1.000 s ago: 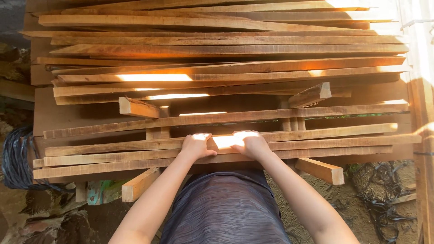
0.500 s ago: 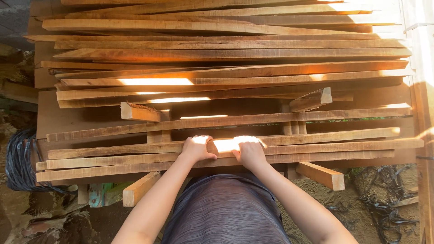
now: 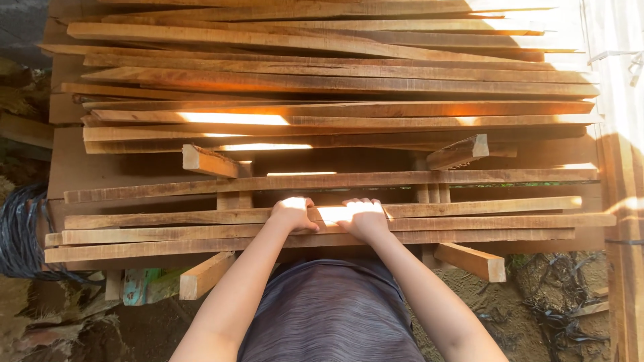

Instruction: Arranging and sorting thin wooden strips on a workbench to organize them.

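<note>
From the head camera we look straight down on a broad stack of long, thin, reddish-brown sawn wooden slats, all lying crosswise to us, with sunlight striking a few of them in bright bars. Our left hand and right hand sit side by side on the near slats, close but not quite touching, near the middle of their length. That reads as a balanced hold: gripped at the centre, a long strip would tip neither way.

The fingers of both hands curl over the far edge of the long pale wooden slat, the one that catches a patch of sun between the hands, so we judge them clenched on it; glare hides the fingertips, so how far they wrap under we cannot tell. Just nearer to us lie two more slats of the same kind, edge to edge with it, under the wrists.

Below the top layers, short chunky wooden cross-blocks poke out at angles, likely as spacers that keep the layers apart. Another square-ended block juts out near the right forearm.

Off the left edge a coil of black cord or hose rests on bare, littered earth, and our grey ribbed garment fills the bottom of the view.
</note>
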